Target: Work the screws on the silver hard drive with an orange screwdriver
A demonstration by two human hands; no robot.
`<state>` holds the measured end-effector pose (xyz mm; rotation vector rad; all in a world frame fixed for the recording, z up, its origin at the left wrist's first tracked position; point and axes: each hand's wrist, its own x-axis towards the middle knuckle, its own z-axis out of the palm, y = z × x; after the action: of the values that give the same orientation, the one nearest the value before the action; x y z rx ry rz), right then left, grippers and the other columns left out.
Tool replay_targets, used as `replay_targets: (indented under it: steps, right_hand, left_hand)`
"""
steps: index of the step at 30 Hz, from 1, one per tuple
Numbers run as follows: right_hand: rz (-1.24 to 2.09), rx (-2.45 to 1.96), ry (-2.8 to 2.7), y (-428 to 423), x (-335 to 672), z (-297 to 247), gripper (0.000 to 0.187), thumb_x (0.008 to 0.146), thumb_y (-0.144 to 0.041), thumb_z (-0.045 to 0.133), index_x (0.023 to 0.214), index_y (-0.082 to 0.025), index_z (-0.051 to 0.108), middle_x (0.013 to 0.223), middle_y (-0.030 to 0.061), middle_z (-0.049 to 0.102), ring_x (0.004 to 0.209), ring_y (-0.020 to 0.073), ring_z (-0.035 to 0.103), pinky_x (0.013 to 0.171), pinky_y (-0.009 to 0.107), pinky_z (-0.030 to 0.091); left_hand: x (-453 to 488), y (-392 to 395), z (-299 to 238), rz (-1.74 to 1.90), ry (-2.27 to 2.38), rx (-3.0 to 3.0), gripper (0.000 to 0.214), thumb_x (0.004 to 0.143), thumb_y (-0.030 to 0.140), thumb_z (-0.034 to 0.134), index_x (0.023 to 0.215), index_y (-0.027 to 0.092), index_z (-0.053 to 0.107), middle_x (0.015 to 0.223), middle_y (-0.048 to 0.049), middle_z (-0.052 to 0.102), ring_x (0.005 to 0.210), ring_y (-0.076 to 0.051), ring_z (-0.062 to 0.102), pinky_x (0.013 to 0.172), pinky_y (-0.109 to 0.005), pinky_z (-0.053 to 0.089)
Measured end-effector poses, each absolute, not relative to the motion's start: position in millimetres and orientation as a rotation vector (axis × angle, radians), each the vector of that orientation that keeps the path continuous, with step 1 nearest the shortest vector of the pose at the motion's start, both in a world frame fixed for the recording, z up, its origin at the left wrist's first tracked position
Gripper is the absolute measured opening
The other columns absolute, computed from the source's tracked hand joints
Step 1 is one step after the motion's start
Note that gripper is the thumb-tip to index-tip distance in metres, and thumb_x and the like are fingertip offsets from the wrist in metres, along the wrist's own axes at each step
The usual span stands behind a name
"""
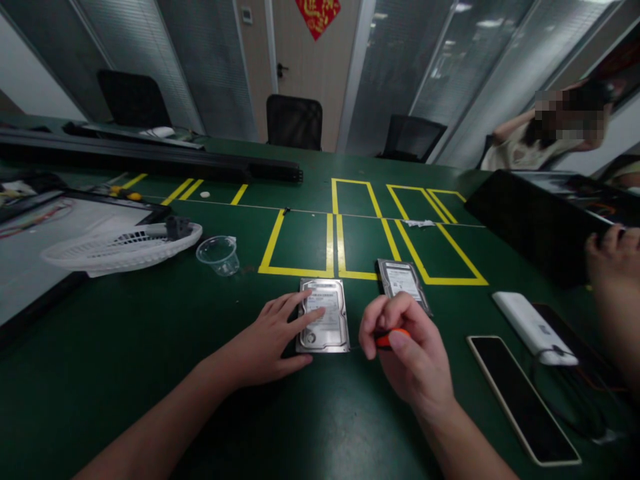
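Note:
A silver hard drive lies label up on the green table in front of me. My left hand rests on it from the left, fingers spread over the label and thumb by its lower left edge. Just right of the drive, my right hand is closed round the orange-and-black handle of a screwdriver. Its thin shaft seems to point left at the drive's lower right corner; whether the tip touches is too small to tell. Behind my right hand sits a second hard drive, partly covered by my fingers.
A clear plastic cup and a white basket are on the left. To the right lie a phone, a white power bank and cables. Another person's hand is beside a black case. Yellow tape marks rectangles.

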<state>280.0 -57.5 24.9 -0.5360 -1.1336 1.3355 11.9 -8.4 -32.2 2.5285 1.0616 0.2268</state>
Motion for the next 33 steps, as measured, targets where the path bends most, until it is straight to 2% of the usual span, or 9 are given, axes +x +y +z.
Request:
replay_targets:
  steps: [4,7,10,14,18,23,26,29,33]
  right_hand:
    - [1.386,-0.522,-1.088,-58.4,278.5,29.1,0.010,0.107,-0.033,0.074,0.103,-0.024,0.070,0.098,0.0024,0.073,0.059,0.0118,0.052,0.056,0.029,0.032]
    - [1.374,-0.532,-1.104,-59.6,278.6,33.7,0.029,0.109,-0.044,0.063,0.100,-0.020,0.076,0.094,0.0067,0.072,0.063,0.0153,0.050,0.061,0.033,0.035]
    - [1.355,-0.528,-1.144,-59.5,279.9,35.3,0.040,0.111,-0.043,0.054,0.095,-0.018,0.080,0.092,0.0086,0.070,0.067,0.0179,0.051,0.064,0.035,0.037]
    - [1.339,-0.544,-1.190,-58.6,281.3,31.9,0.028,0.110,-0.039,0.065,0.098,-0.019,0.080,0.094,0.0069,0.069,0.072,0.0180,0.056,0.067,0.035,0.041]
    - [1.351,-0.548,-1.154,-59.3,280.8,27.0,0.014,0.105,-0.036,0.078,0.102,-0.024,0.071,0.096,0.0033,0.070,0.073,0.0171,0.061,0.068,0.032,0.044]
    - [1.414,-0.525,-1.088,-60.6,278.8,29.5,0.012,0.107,-0.034,0.075,0.103,-0.025,0.068,0.099,0.0026,0.072,0.060,0.0119,0.052,0.056,0.029,0.033]
    - [1.391,-0.529,-1.098,-60.5,278.9,34.0,0.027,0.110,-0.042,0.062,0.101,-0.021,0.075,0.095,0.0069,0.072,0.062,0.0149,0.051,0.061,0.033,0.035]
    - [1.359,-0.532,-1.144,-59.6,280.2,35.9,0.039,0.112,-0.042,0.054,0.095,-0.017,0.080,0.093,0.0091,0.070,0.064,0.0175,0.051,0.064,0.036,0.037]
    - [1.333,-0.555,-1.199,-58.9,281.2,32.6,0.030,0.110,-0.038,0.064,0.094,-0.019,0.079,0.093,0.0078,0.069,0.071,0.0193,0.057,0.067,0.036,0.042]
  left_hand:
    - [11.1,-8.4,-35.1,0.260,1.059,2.535,0.096,0.100,0.041,0.084,0.180,0.043,0.032,0.190,-0.0093,0.017,0.170,-0.048,0.027,0.132,-0.070,0.034]
    - [10.4,-7.8,-37.1,0.279,1.051,2.538,0.096,0.100,0.042,0.084,0.180,0.043,0.032,0.190,-0.0089,0.017,0.169,-0.048,0.028,0.132,-0.070,0.034]
    - [10.4,-7.5,-37.5,0.288,1.045,2.538,0.094,0.100,0.042,0.084,0.180,0.042,0.035,0.190,-0.0094,0.019,0.169,-0.048,0.029,0.132,-0.069,0.034]
    - [11.1,-8.1,-35.6,0.277,1.048,2.540,0.094,0.100,0.041,0.083,0.180,0.042,0.033,0.190,-0.0098,0.017,0.169,-0.047,0.029,0.132,-0.069,0.034]
    - [11.7,-8.5,-33.5,0.251,1.061,2.533,0.094,0.100,0.041,0.084,0.180,0.041,0.035,0.190,-0.0105,0.018,0.170,-0.047,0.028,0.132,-0.069,0.034]
    - [11.7,-8.3,-33.1,0.242,1.063,2.527,0.097,0.099,0.041,0.085,0.180,0.043,0.032,0.190,-0.0095,0.016,0.170,-0.047,0.027,0.132,-0.070,0.032]
    - [11.5,-8.1,-33.5,0.243,1.061,2.526,0.097,0.100,0.041,0.085,0.181,0.043,0.031,0.190,-0.0094,0.016,0.170,-0.048,0.027,0.132,-0.070,0.033]
    - [11.3,-7.8,-33.6,0.241,1.061,2.523,0.096,0.100,0.043,0.084,0.181,0.043,0.032,0.190,-0.0095,0.016,0.169,-0.049,0.027,0.132,-0.071,0.033]
    - [11.1,-7.8,-34.0,0.274,1.050,2.523,0.094,0.101,0.044,0.083,0.180,0.043,0.034,0.190,-0.0088,0.017,0.169,-0.049,0.028,0.132,-0.070,0.034]
